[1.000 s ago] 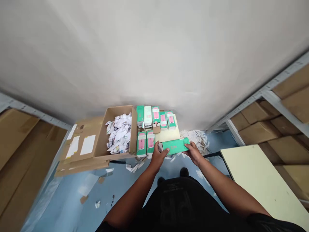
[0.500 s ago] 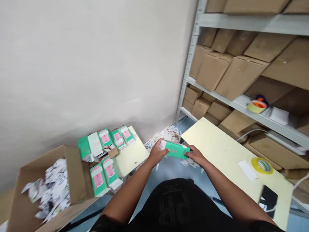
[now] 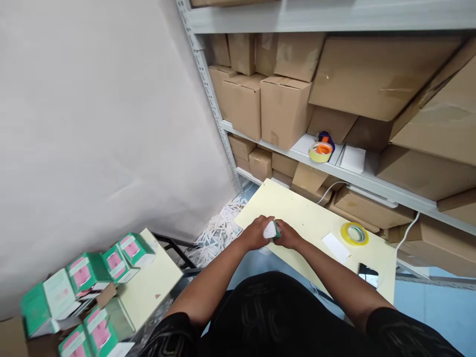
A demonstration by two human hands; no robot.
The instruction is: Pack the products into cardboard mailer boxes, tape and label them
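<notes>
Between both hands is a small green box (image 3: 275,228), turned so that a white end flap faces me and most of its green side is hidden. My left hand (image 3: 257,232) wraps the box from the left, by the flap. From the other side my right hand (image 3: 287,235) grips it with closed fingers. Both hands are above the front edge of the pale yellow table (image 3: 297,218). Off to the left, several green boxes with pink panels (image 3: 98,327) lie on a second pale table (image 3: 163,263).
On the right table lie a roll of clear tape (image 3: 354,233), a white card (image 3: 336,247) and a black phone (image 3: 368,275). Behind it, a metal shelf (image 3: 267,144) holds cardboard boxes (image 3: 286,106) and a tape dispenser (image 3: 322,148). Paper shreds (image 3: 217,230) cover the floor between the tables.
My view has swung right, and both hands have moved from between the tables to the right table. The green box has turned from lengthwise to end-on.
</notes>
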